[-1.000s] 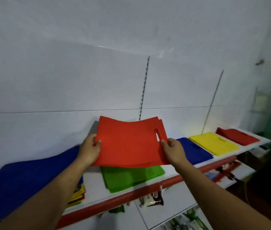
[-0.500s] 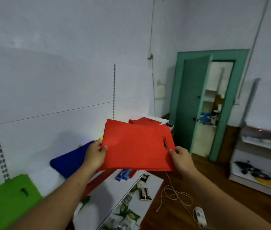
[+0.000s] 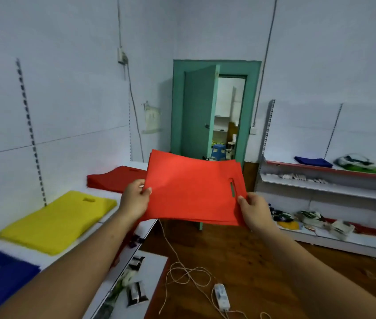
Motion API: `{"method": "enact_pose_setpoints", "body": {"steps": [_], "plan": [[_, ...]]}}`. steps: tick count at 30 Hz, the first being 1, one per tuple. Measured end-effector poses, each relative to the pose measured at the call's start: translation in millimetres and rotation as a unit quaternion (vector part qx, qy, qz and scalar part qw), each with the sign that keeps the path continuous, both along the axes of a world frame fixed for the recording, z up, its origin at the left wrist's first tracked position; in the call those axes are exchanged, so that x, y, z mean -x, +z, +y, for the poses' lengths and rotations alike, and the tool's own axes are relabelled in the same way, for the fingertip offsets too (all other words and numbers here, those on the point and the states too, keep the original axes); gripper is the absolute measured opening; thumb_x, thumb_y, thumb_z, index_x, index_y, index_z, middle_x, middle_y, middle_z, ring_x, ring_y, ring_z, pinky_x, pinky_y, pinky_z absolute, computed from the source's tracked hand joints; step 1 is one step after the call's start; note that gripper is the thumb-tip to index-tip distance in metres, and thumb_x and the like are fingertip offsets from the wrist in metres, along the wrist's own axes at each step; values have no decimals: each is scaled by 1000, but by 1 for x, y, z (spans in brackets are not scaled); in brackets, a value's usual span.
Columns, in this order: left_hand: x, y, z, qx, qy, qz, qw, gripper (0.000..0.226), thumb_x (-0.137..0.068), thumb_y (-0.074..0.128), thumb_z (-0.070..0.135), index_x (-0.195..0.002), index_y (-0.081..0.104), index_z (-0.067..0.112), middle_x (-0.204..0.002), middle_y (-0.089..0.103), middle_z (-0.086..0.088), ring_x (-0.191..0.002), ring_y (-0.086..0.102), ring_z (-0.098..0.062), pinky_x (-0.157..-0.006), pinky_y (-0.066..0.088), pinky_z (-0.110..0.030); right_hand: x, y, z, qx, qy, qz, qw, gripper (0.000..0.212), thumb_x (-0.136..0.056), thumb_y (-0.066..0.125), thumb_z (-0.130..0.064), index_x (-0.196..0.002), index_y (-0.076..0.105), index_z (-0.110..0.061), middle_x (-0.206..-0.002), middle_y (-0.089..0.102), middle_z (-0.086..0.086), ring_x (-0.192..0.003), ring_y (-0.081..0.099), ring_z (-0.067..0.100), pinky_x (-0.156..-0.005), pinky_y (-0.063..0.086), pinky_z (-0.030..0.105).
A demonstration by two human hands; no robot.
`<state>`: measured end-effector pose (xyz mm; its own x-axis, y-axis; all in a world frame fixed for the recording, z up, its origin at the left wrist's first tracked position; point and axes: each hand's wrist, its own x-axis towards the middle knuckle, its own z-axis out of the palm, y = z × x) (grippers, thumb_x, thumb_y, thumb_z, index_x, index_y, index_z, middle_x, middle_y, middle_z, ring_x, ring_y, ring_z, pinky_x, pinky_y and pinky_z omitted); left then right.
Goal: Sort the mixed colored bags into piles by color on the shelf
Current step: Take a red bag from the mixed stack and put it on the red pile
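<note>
Bags [image 3: 191, 192] — red, flat, slot handle.

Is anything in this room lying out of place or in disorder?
A white cord with an adapter lies tangled on the wooden floor beside the shelf, a tripping risk. The yellow pile and red pile lie tidy; the left hand and right hand hold red bags not yet placed.

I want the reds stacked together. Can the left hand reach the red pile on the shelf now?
Probably yes: the red pile sits just beyond the left hand, nothing between, though its grip holds the red bags.
</note>
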<state>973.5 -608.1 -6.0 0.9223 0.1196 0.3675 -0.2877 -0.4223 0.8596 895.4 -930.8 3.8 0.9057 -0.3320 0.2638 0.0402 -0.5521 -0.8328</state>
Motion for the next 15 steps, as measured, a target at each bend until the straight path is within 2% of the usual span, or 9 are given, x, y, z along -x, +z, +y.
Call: {"method": "enact_pose_setpoints", "body": {"steps": [1,5,11,15], "plan": [[-25,-2,-8,-3,-10,-1,1000,17,-95,62,11,-111,69,10,-102,75,-4,-94,71,-21,-90,56,-43,-19,0,-8,2,-4,-2,1000,24,-105,48,-31,-109,64,-15,-92,69,0,-83,67,19,-69,55,35],[-128,-5,-36,12,-32,-4,999,15,-95,63,10,-109,68,9,-104,74,-8,-96,69,-22,-92,55,-44,-104,4,-31,3,-22,-4,1000,18,-106,46,-30,-106,59,-17,-93,67,0,-79,65,14,-58,47,24],[-260,7,-67,16,-51,9,999,14,-96,62,14,-109,67,13,-100,74,-6,-91,71,-24,-89,56,-48,-228,13,-57,-16,-40,-1,999,20,-105,46,-32,-110,59,-17,-96,68,1,-84,68,19,-75,59,37],[-320,15,-84,20,-51,11,998,12,-99,60,15,-108,64,21,-97,73,-3,-87,71,-20,-86,57,-41,-300,11,-72,-17,-38,2,999,25,-105,47,-35,-110,61,-14,-96,68,2,-84,68,19,-76,59,39]]}}
